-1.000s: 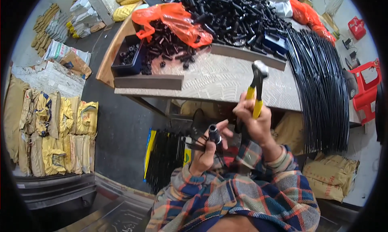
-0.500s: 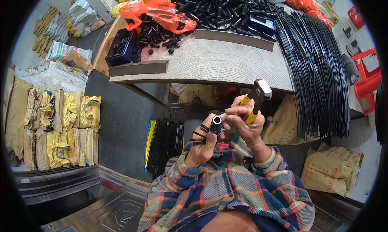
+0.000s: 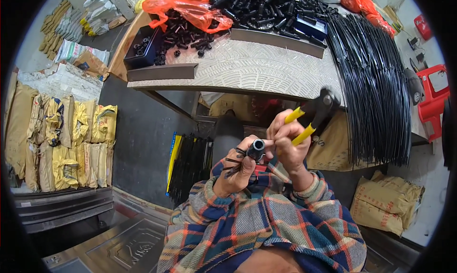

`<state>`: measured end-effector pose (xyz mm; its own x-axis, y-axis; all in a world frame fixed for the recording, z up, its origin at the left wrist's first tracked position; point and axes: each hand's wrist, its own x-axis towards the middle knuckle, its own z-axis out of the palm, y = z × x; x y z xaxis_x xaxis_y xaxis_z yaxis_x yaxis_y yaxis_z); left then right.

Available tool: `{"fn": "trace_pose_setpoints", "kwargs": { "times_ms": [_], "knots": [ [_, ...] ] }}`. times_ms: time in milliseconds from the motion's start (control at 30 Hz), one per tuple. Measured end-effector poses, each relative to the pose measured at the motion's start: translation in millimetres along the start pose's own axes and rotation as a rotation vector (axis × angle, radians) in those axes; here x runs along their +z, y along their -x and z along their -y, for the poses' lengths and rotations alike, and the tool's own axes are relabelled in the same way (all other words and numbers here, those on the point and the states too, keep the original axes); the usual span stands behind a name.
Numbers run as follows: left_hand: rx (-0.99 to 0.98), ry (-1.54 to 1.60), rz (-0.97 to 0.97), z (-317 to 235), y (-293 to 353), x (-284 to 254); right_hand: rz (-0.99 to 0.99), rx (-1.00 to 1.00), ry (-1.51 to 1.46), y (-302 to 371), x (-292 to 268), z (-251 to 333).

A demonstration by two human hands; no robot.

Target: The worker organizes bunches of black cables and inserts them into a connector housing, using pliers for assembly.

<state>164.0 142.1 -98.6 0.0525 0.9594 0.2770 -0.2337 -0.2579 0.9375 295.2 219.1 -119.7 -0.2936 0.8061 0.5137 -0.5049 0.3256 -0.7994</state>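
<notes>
My left hand [image 3: 234, 178] is wrapped round a short black tube [image 3: 256, 149], its hollow round end tilted up toward me. Several thin black rods [image 3: 232, 159] poke out between the fingers. Close beside the tube, my right hand [image 3: 291, 147] is closed on a pair of pliers with yellow handles [image 3: 303, 133] and a dark head [image 3: 328, 99]. The handles stand apart, and the head points away from me to the right. Its fingertips meet near the tube's rim; whether they pinch something small there I cannot make out.
A patterned metal workbench [image 3: 266, 75] carries a heap of black tubular parts [image 3: 266, 9], an orange plastic bag [image 3: 185, 9], a blue bin [image 3: 143, 47] and a bundle of long black rods [image 3: 373, 87]. More rods [image 3: 190, 166] stand below. Wrapped packages [image 3: 66, 144] lie left.
The pliers have turned in my right hand, so the pale face of their head no longer shows. My right fingers have shifted slightly; my left hand keeps its hold on the tube.
</notes>
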Motion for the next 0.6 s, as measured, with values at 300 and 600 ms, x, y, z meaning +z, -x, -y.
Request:
{"fn": "trace_pose_setpoints", "kwargs": {
  "times_ms": [300, 600],
  "knots": [
    [0.054, -0.008, -0.241, 15.0, 6.5, -21.8, -0.196, 0.132, 1.192, -216.9, -72.5, -58.7],
    [0.008, 0.056, -0.343, 18.0, 8.6, -46.7, -0.162, 0.253, 1.262, -245.9, -85.5, -67.0]
  ]
}}
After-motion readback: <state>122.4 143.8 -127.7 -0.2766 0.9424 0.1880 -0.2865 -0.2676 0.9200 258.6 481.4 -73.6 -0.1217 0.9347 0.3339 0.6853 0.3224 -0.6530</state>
